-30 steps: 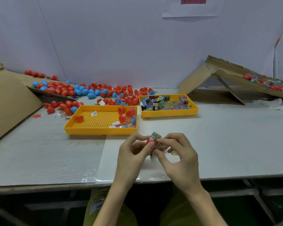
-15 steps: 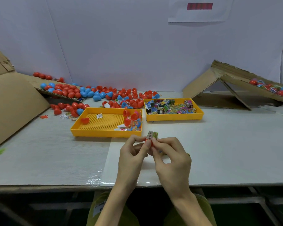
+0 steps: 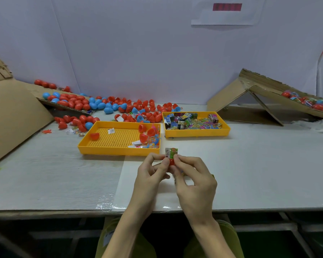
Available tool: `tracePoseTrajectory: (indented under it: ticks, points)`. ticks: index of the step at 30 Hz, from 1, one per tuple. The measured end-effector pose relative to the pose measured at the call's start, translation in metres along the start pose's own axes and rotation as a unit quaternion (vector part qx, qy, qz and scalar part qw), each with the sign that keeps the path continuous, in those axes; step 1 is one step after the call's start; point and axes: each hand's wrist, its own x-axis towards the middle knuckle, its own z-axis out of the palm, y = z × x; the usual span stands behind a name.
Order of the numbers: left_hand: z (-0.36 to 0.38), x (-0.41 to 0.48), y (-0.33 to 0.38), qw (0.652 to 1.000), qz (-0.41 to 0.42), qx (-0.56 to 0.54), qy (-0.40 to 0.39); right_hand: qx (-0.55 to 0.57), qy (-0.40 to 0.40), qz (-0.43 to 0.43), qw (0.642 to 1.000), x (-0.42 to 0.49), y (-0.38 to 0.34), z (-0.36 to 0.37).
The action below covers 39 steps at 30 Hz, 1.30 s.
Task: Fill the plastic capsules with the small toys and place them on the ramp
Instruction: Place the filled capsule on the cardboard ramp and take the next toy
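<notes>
**Capsule half [image 3: 171,162] pinched at near centre, toy packet [image 3: 171,152] only part-way in**

Held just above the near middle of the table [image 3: 268,164], in front of the perforated yellow tray [image 3: 93,148]. Clamped from the left between thumb and forefinger of the left hand [image 3: 149,175], mouth up, probably to keep the opening steady. Met from the right by the right hand [image 3: 194,181], fingertips closed on the packet's lower edge, likely to press it down into the red shell. Stands well proud of the rim, so judged not yet seated. No matching half seen in either hand; cannot tell what the right palm hides.

Supplies laid out within easy reach, presumably for quick picking:
- Loose red halves and tiny toys at the right end of the perforated tray.
- Printed packets heaped in the second yellow tray [image 3: 196,134], just right of it.
- Red and blue capsule shells [image 3: 108,106] spilled behind both, toward the far left.

Propped at far right, the cardboard ramp [image 3: 265,90], sloping down to the right, with filled capsules [image 3: 309,103] lying on it, well apart from the hands.

Pale grey tabletop with a glossy sheet over the near right part, taped with clear tape [image 3: 104,205] at its near-left corner. Leaning at far left, a cardboard sheet [image 3: 13,112]. Behind everything, a plain white wall [image 3: 138,53] with a paper notice [image 3: 227,12] high on the right.
</notes>
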Motion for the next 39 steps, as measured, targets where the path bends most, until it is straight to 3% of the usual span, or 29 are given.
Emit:
tracePoseTrajectory:
  ticks: [13,25,32,39]
  points:
    - [0.0019,0.0005,0.0016,0.998,-0.023,-0.031,-0.057,-0.054,-0.017,0.016,0.998,0.0033,-0.0088,-0.0023]
    - [0.0046,0.0008,0.0074,0.996,-0.057,-0.047,-0.056,-0.003,-0.035,-0.014,0.999,0.0010,-0.0008,-0.0023]
    - [0.0025,0.0002,0.0050,0.996,-0.050,-0.041,-0.054,-0.049,0.025,-0.004,0.998,0.0002,-0.0047,-0.0034]
    - [0.0028,0.0000,0.0033,0.996,-0.046,0.010,-0.072,-0.024,0.018,0.017,0.999,-0.0008,-0.0021,-0.0058]
